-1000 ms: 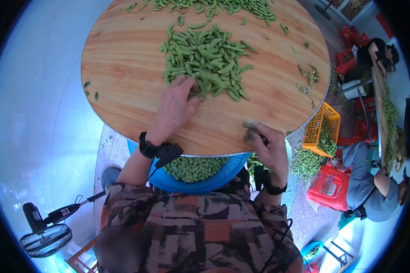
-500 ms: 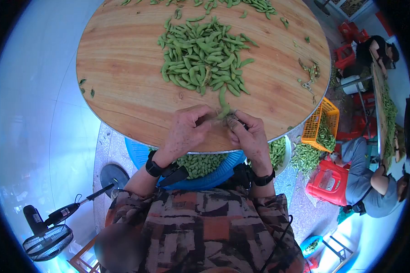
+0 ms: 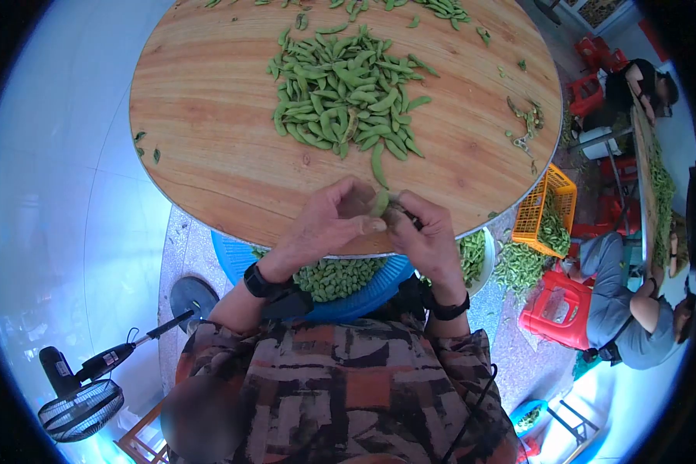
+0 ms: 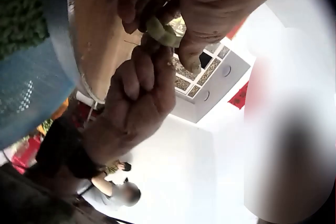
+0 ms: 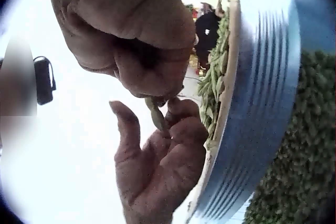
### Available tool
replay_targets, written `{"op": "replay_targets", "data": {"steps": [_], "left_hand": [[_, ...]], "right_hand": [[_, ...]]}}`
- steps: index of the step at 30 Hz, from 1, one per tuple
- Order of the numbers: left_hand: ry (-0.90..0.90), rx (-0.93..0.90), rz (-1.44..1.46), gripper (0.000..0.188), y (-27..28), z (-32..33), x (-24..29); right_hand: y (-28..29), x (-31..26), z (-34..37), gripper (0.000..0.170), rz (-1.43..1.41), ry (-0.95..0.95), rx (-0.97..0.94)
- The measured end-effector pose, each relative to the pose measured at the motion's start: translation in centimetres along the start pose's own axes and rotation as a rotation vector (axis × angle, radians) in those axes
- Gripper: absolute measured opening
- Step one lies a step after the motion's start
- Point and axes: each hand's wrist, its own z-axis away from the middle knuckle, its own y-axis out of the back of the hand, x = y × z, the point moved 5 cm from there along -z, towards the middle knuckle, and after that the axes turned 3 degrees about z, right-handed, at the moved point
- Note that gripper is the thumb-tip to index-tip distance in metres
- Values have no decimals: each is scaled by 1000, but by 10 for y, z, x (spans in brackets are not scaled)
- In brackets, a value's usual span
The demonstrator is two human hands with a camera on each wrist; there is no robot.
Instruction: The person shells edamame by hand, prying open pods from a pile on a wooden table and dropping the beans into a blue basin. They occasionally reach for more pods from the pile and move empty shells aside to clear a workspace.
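Note:
Both hands meet over the near edge of the round wooden table (image 3: 209, 155). My right hand (image 3: 425, 232) pinches one end of a green soybean pod (image 3: 380, 203), and a small dark object shows among its fingers. Around the same pod curl the fingers of my left hand (image 3: 325, 224), its thumb standing out from the pod in the right wrist view. The pod (image 4: 163, 32) spans the two hands in the left wrist view. Another pod (image 3: 378, 164) lies just beyond the fingertips, by the main heap of pods (image 3: 340, 93).
Below the table edge a blue basin (image 3: 236, 255) holds shelled beans (image 3: 336, 280). A pale basin (image 3: 487, 263) of pods stands to its right. Farther right are a yellow crate (image 3: 545, 209), a red stool (image 3: 553, 309) and seated people. A fan (image 3: 81, 410) stands at left.
My left hand has come back from the pod heap to the right hand at the table edge. A pod is now held between them; one second ago the hands were apart.

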Motion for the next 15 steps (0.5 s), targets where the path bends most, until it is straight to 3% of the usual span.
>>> {"op": "replay_targets", "data": {"steps": [1,2,4,5,7,11,13,15], "left_hand": [[-111,70,-256,17,2,-2,7],[-115,71,-256,17,3,-3,12],[-86,58,-651,14,4,-3,20],[-87,57,-651,14,6,-3,19],[-325,12,-779,16,5,-2,25],[-133,-80,-551,19,10,-2,17],[119,31,-201,21,8,-1,3],[100,92,-68,21,2,0,-3]], "right_hand": [[-2,-7,0,17,287,156,51],[-3,-9,0,17,288,159,50],[-4,-17,0,16,471,203,102],[-4,-14,0,16,471,203,104],[-2,-10,0,13,466,245,103],[-7,-10,1,14,554,255,125],[-14,-15,2,16,656,328,267],[-26,-20,5,19,715,339,290]]}}
